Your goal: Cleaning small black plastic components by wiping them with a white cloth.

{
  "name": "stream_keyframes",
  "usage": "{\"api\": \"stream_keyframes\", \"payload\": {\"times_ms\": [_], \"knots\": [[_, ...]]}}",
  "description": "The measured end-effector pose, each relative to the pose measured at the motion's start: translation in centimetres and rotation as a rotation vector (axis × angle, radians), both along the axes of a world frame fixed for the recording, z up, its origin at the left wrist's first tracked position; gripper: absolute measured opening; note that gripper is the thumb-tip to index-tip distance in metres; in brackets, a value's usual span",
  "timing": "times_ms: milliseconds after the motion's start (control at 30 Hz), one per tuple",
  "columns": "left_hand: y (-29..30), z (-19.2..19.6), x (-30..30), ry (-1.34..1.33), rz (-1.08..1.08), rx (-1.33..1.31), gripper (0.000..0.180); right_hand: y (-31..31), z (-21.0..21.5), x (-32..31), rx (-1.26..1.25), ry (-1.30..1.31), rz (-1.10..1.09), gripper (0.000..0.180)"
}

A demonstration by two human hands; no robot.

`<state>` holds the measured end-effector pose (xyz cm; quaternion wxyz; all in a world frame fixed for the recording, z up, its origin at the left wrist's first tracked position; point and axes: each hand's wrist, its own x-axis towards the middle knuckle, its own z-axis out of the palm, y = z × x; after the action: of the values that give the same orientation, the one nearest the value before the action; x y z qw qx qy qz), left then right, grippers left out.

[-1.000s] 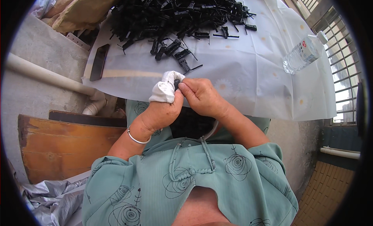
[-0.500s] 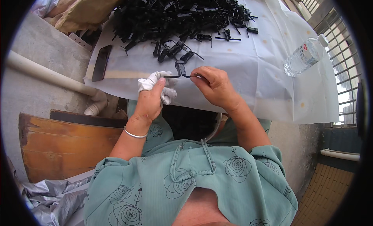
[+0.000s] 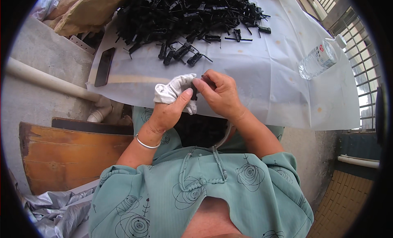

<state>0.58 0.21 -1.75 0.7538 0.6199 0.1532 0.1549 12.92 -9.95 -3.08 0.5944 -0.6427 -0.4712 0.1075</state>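
Observation:
My left hand is closed around a small black plastic part. A white glove covers its fingers, while the thumb is bare and presses on the part. My right hand, bare, meets it from the right, thumb tip at the part's upper end. Between its thumb and curled fingers shows a small dark piece; its kind I cannot make out. Beyond both hands, several loose black plastic parts lie in front of a big heap of similar parts.
White plastic sheeting covers the table. A dark phone lies at its left edge, and a clear water bottle lies tilted at the right. Brown wrapping sits far left. Below it runs a pale pipe above a wooden board.
Both hands have come together and the black part has moved nearer to me. Its arms, spread between my hands before, are now mostly hidden by my fingers.

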Motion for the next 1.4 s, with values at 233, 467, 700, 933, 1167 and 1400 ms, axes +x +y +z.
{"api": "stream_keyframes", "payload": {"times_ms": [233,467,700,933,1167,1400], "knots": [[-0.1,-0.4,0.2,0.104,0.157,0.342,0.028,-0.8,1.1,0.8,-0.148,0.036,0.205,0.025],[-0.5,-0.7,0.3,-0.131,0.281,1.012,0.030,0.0,-1.3,-0.6,-0.225,0.206,0.221,0.027],[-0.6,-1.0,-0.2,0.007,0.279,1.040,0.030,0.9,-1.2,-1.2,-0.250,0.437,0.234,0.028],[0.7,0.6,-0.4,0.011,0.149,0.090,0.029,-0.8,0.8,1.1,-0.402,-0.180,0.178,0.017],[0.5,1.3,-0.1,0.102,0.055,0.293,0.030,-0.7,0.1,1.7,-0.078,-0.131,0.168,0.011],[0.3,1.1,-0.3,0.139,-0.014,0.228,0.024,-0.2,1.0,0.9,-0.208,0.114,0.213,0.015]]}}
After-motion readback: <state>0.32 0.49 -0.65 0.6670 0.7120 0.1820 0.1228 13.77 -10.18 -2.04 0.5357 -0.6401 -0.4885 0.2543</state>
